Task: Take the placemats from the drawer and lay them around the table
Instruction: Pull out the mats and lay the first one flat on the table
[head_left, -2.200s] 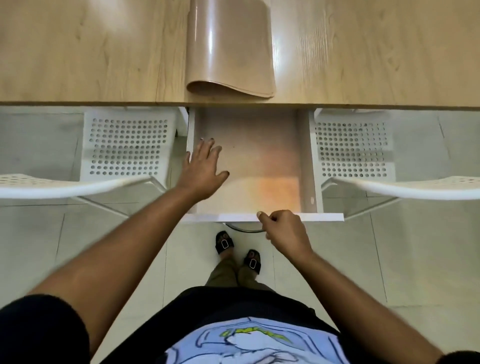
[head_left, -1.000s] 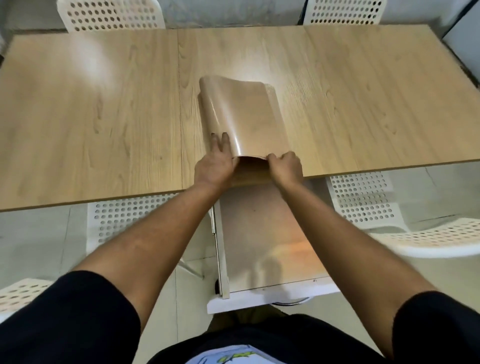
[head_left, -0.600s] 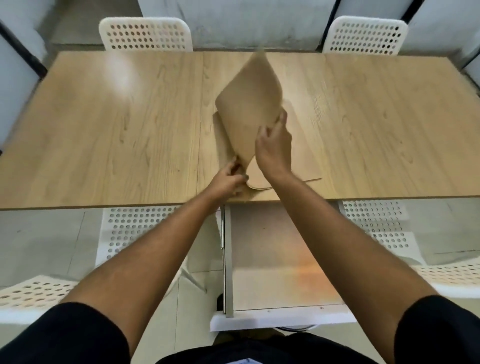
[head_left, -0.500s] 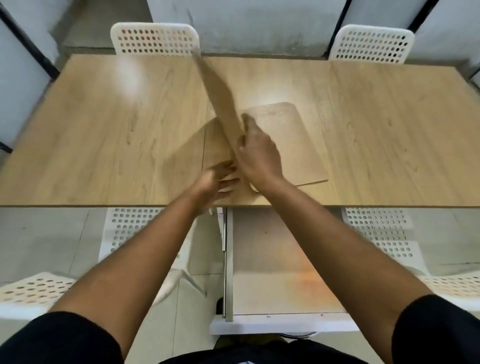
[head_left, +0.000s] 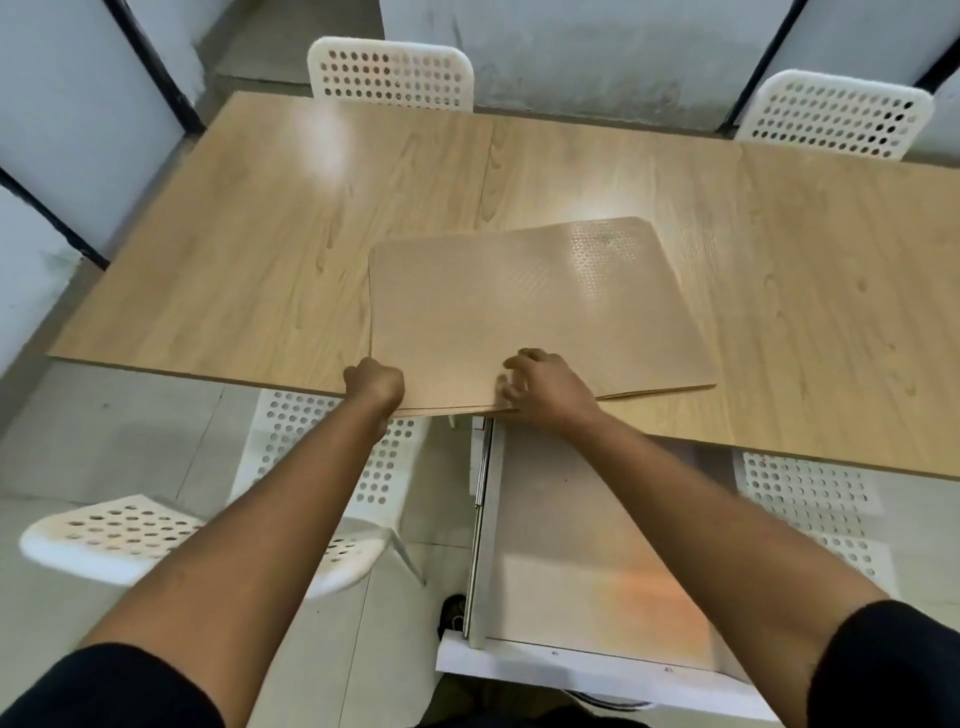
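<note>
A stack of tan placemats (head_left: 519, 312) lies flat on the wooden table (head_left: 260, 234), its near edge overhanging the table's front edge. My left hand (head_left: 375, 383) grips the stack's near left corner with curled fingers. My right hand (head_left: 540, 384) has curled fingers on the stack's near edge, where the thin layers show. The white drawer (head_left: 582, 551) below the table stands pulled out, with nothing visible inside it.
White perforated chairs stand at the far side (head_left: 389, 73) (head_left: 831, 114) and under the near edge (head_left: 311, 493) (head_left: 810, 499). Grey wall panels with black frames run along the left. A shoe (head_left: 453, 613) shows beside the drawer.
The curled mats were unfolded and flipped over to the left; they now lie flat. Both hands moved from the lifted sheet down to the stack's near edge. The view tilted up.
</note>
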